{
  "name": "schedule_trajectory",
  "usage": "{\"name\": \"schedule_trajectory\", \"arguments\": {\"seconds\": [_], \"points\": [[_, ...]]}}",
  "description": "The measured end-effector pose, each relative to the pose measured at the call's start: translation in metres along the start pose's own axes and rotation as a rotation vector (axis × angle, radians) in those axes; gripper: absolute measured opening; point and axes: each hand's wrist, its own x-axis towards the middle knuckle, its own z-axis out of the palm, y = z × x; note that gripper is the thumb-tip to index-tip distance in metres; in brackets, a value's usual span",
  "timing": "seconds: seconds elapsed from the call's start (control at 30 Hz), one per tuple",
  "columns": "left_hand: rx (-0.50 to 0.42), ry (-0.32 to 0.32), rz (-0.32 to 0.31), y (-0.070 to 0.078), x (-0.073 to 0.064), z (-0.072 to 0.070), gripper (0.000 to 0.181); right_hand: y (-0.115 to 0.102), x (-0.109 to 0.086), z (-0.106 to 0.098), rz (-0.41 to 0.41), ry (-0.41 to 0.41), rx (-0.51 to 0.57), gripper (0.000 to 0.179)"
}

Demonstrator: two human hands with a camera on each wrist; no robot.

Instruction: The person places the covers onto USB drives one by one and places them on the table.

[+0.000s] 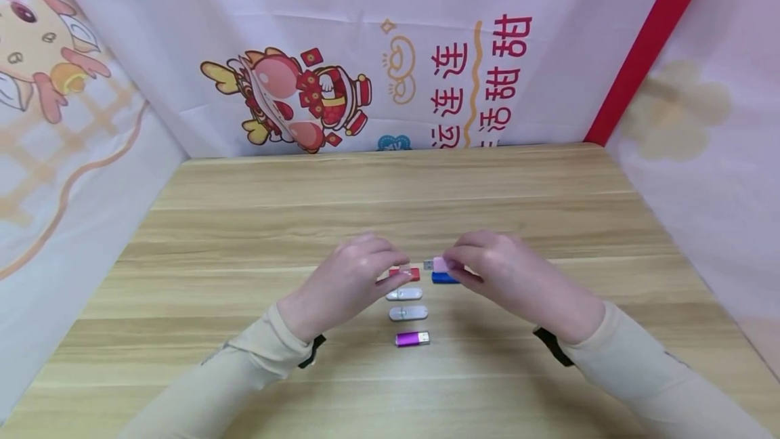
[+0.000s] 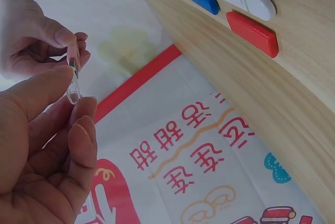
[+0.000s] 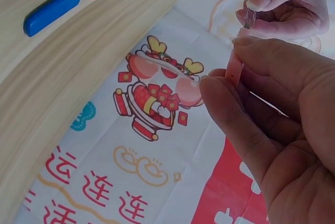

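My right hand (image 1: 496,266) pinches a pink USB flash drive (image 1: 440,264) between thumb and fingers, its bare metal plug pointing left. Facing it, my left hand (image 1: 359,276) holds a small clear cap (image 2: 75,92) by the fingertips. A short gap separates plug and cap in the head view, while they overlap in the left wrist view. Both hands are raised over the table. Beneath the left fingertips lies a red flash drive (image 1: 415,274), and a blue one (image 1: 443,278) lies under the right fingers, partly hidden.
Two white flash drives (image 1: 408,313) and a purple one (image 1: 412,339) with its metal end to the right form a column below the red drive on the wooden table (image 1: 274,208). Printed cloth (image 1: 341,12) hangs behind and at both sides.
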Motion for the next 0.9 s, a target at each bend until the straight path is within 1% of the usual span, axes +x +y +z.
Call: {"name": "schedule_trajectory", "arguments": {"seconds": [0.37, 0.53, 0.9], "points": [[0.012, 0.022, 0.033, 0.0, -0.0009, 0.0046, 0.022, -0.0024, 0.0025, 0.0033, -0.008, -0.023, 0.02, 0.026], [0.009, 0.029, 0.043, 0.0007, -0.0003, 0.0056, 0.02, -0.0024, 0.0029, 0.0053, -0.036, -0.009, 0.024, 0.026], [0.012, 0.063, 0.063, 0.0008, 0.0, 0.0089, 0.021, -0.0035, 0.003, 0.0078, -0.059, 0.017, 0.012, 0.022]]}}
